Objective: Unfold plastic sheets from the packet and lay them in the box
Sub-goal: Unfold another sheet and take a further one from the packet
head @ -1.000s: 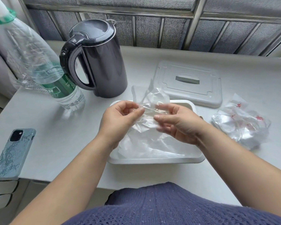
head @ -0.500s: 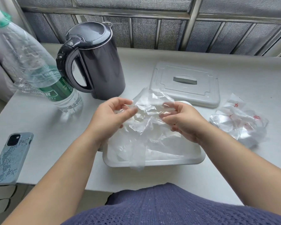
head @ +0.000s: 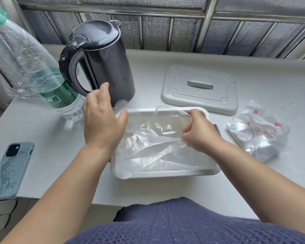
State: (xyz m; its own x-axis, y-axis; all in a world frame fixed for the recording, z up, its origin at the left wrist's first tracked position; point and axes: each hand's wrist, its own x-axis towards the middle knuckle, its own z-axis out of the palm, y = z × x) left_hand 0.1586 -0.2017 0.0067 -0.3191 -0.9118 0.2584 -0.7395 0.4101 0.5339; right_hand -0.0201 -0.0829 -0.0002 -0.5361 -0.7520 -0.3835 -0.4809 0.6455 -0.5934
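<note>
Plastic sheet (head: 148,147) lies crumpled inside the white box (head: 165,173) near the table's (head: 42,138) front edge, with one part lifted at the far side. The right hand (head: 197,132) pinches that raised part between thumb and curled fingers. The left hand (head: 102,120) hovers over the box's far left corner, blurred; its fingers seem loosely straight and close together, holding nothing. The packet (head: 257,136) lies just right of the box. The lid (head: 199,90) rests behind, beside a dark kettle (head: 102,64).
</note>
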